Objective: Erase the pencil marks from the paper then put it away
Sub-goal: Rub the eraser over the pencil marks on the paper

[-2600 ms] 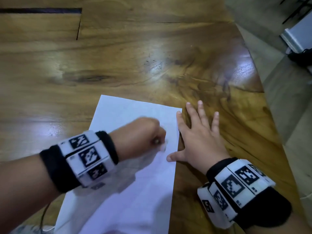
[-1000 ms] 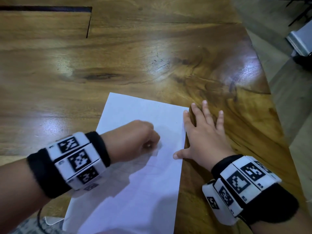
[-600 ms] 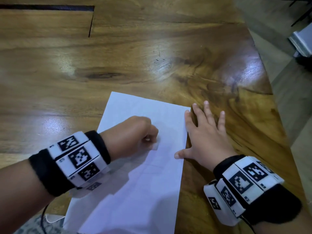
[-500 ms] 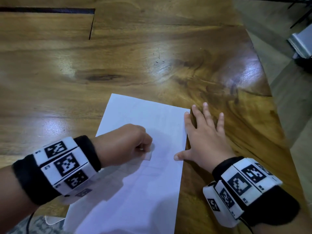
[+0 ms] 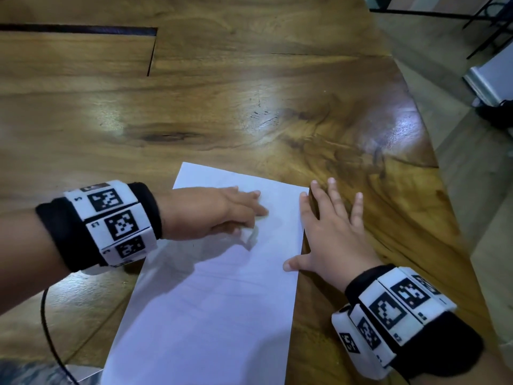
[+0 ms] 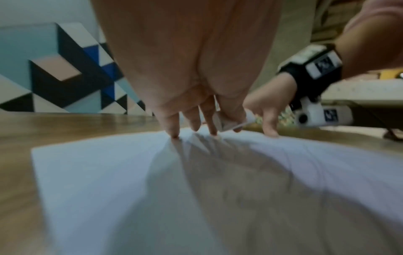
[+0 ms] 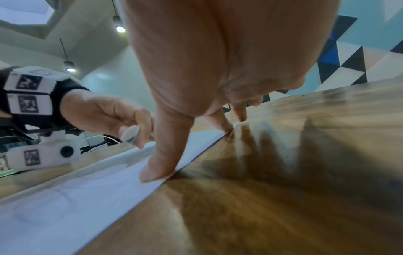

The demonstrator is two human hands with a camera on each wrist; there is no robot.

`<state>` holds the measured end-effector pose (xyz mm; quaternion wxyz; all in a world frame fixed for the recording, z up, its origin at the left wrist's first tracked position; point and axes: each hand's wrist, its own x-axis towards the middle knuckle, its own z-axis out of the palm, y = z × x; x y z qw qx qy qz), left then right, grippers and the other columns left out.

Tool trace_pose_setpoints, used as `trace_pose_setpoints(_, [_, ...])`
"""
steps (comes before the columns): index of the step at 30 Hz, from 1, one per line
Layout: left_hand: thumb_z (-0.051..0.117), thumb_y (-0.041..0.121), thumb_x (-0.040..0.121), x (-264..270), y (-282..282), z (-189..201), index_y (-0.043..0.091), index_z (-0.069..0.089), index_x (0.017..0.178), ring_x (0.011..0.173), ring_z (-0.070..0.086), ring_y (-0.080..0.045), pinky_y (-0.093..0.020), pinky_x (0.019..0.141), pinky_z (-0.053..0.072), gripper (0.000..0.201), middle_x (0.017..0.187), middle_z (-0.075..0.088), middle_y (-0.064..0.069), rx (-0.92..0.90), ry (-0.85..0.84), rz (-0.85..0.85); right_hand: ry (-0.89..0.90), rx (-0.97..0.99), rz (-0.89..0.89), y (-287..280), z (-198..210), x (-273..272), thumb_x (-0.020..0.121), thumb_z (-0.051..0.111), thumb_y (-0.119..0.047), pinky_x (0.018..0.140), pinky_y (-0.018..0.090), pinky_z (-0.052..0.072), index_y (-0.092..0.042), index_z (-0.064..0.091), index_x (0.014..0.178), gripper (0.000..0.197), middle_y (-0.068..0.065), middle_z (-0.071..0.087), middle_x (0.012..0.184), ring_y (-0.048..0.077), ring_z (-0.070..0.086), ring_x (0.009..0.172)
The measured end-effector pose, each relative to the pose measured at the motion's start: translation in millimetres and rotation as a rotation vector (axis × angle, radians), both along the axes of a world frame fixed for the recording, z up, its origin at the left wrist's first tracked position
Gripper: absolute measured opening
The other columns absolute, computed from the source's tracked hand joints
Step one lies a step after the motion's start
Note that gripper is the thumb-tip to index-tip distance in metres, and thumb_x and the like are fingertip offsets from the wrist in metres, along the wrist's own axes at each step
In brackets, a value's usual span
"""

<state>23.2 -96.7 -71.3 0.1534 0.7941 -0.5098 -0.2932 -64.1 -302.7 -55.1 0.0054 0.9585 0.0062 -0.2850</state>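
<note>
A white sheet of paper (image 5: pixel 216 301) lies on the wooden table (image 5: pixel 249 107), with faint pencil lines showing on it (image 7: pixel 43 212). My left hand (image 5: pixel 244 215) is over the sheet's far part. Its straight fingertips (image 6: pixel 174 135) touch the paper, while thumb and forefinger pinch a small white eraser (image 5: pixel 247 235) (image 6: pixel 231 123) (image 7: pixel 130 136), whose tip is smudged grey. My right hand (image 5: pixel 327 234) lies flat and spread on the sheet's right edge. Its thumb (image 7: pixel 157 172) and forefinger press the paper, and the other fingers rest on the wood.
The table's curved right edge (image 5: pixel 433 168) drops to the floor close to my right hand. A dark groove (image 5: pixel 151 51) cuts the tabletop at the far left. A thin black cable (image 5: pixel 47 323) hangs by my left forearm.
My left hand has gone from a fist rubbing the eraser on the sheet to fingers stretched out over the paper's far part, still holding the eraser. The right hand has stayed put.
</note>
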Motion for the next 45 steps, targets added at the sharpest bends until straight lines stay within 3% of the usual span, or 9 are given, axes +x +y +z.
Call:
trace_pose_setpoints(5, [0.021, 0.041, 0.089, 0.5, 3.5, -8.2, 0.023, 0.053, 0.107, 0.139, 0.011, -0.009, -0.022, 0.114, 0.001, 0.041, 0.147, 0.026, 0.011, -0.049, -0.015, 0.047, -0.003, 0.001, -0.004, 1.1, 2.3, 1.9, 0.071, 0.06, -0.069, 0.107, 0.057, -0.022, -0.013, -0.01, 0.149, 0.119, 0.007, -0.027, 0.155, 0.026, -0.034, 0.138])
trace_pose_setpoints(10, [0.034, 0.034, 0.095, 1.0, 8.3, -1.6, 0.031, 0.034, 0.134, 0.136, 0.007, -0.007, -0.026, 0.115, 0.014, 0.039, 0.145, 0.039, 0.003, 0.011, -0.066, 0.414, -0.011, 0.02, 0.003, 4.7, 7.1, 3.6, 0.073, 0.058, -0.069, 0.107, 0.056, -0.022, -0.014, -0.011, 0.149, 0.117, 0.006, -0.027, 0.155, 0.025, -0.035, 0.137])
trace_pose_setpoints(19, [0.034, 0.025, 0.097, -31.1, 20.7, 12.5, 0.015, 0.042, 0.127, 0.128, 0.041, -0.03, -0.037, 0.094, 0.038, 0.033, 0.14, 0.041, -0.019, 0.128, -0.113, 0.795, 0.018, 0.22, 0.05, 24.6, 2.0, -0.9, 0.081, 0.054, -0.063, 0.116, 0.039, -0.016, -0.014, -0.015, 0.149, 0.108, 0.0, -0.03, 0.154, 0.015, -0.032, 0.139])
trace_pose_setpoints(23, [0.038, 0.0, 0.091, -53.2, 32.8, 10.0, 0.015, 0.041, 0.12, 0.112, 0.052, -0.028, -0.023, 0.06, 0.022, 0.033, 0.111, 0.061, -0.017, 0.129, -0.221, 0.836, 0.036, 0.292, 0.043, 21.5, -7.7, -1.4, 0.081, 0.059, -0.057, 0.117, 0.031, -0.012, -0.015, -0.023, 0.146, 0.113, -0.003, -0.037, 0.15, 0.01, -0.031, 0.139])
trace_pose_setpoints(26, [0.037, 0.001, 0.09, -68.1, 39.0, 16.7, 0.017, 0.041, 0.118, 0.109, 0.055, -0.024, -0.026, 0.064, 0.033, 0.032, 0.1, 0.063, -0.005, 0.118, -0.172, 0.873, 0.036, 0.341, 0.073, 17.9, -10.3, -3.0, 0.08, 0.063, -0.054, 0.114, 0.025, -0.014, -0.017, -0.024, 0.146, 0.115, -0.008, -0.039, 0.148, 0.006, -0.032, 0.137])
trace_pose_setpoints(30, [0.035, 0.005, 0.09, -70.4, 45.8, 18.2, 0.023, 0.038, 0.129, 0.113, 0.056, -0.021, -0.029, 0.078, 0.045, 0.043, 0.128, 0.056, -0.003, 0.091, -0.138, 0.888, 0.013, 0.338, 0.092, 20.9, -9.8, -8.9, 0.079, 0.062, -0.057, 0.114, 0.024, -0.014, -0.019, -0.025, 0.146, 0.115, -0.009, -0.038, 0.148, 0.003, -0.032, 0.135])
trace_pose_setpoints(36, [0.054, 0.008, 0.085, -49.6, 42.5, 16.4, 0.009, 0.057, 0.085, 0.075, 0.053, -0.02, -0.027, 0.065, 0.039, 0.003, 0.093, 0.055, -0.004, -0.006, -0.168, 0.847, -0.039, 0.279, 0.132, 22.0, -2.6, 5.1, 0.077, 0.064, -0.058, 0.113, 0.027, 0.007, -0.028, -0.007, 0.15, 0.107, -0.007, -0.01, 0.155, 0.014, -0.004, 0.141])
trace_pose_setpoints(40, [0.059, 0.021, 0.085, -20.9, 24.4, 20.8, 0.01, 0.062, 0.089, 0.064, 0.048, -0.017, -0.027, 0.06, 0.026, 0.012, 0.079, 0.055, -0.005, -0.064, -0.106, 0.89, -0.046, 0.274, 0.165, 19.7, -0.9, 26.2, 0.075, 0.069, -0.053, 0.108, 0.026, 0.017, -0.03, 0.003, 0.151, 0.102, -0.009, 0.003, 0.151, 0.014, 0.008, 0.131])
trace_pose_setpoints(45, [0.068, 0.017, 0.077, 11.1, -11.9, 22.6, 0.013, 0.062, 0.093, 0.053, 0.052, -0.004, -0.023, 0.053, 0.036, 0.017, 0.06, 0.061, 0.002, -0.046, -0.039, 0.867, -0.027, 0.249, 0.212, 17.3, -2.0, 41.3, 0.073, 0.071, -0.053, 0.106, 0.026, 0.026, -0.031, 0.005, 0.151, 0.105, -0.009, 0.009, 0.148, 0.018, 0.015, 0.123])
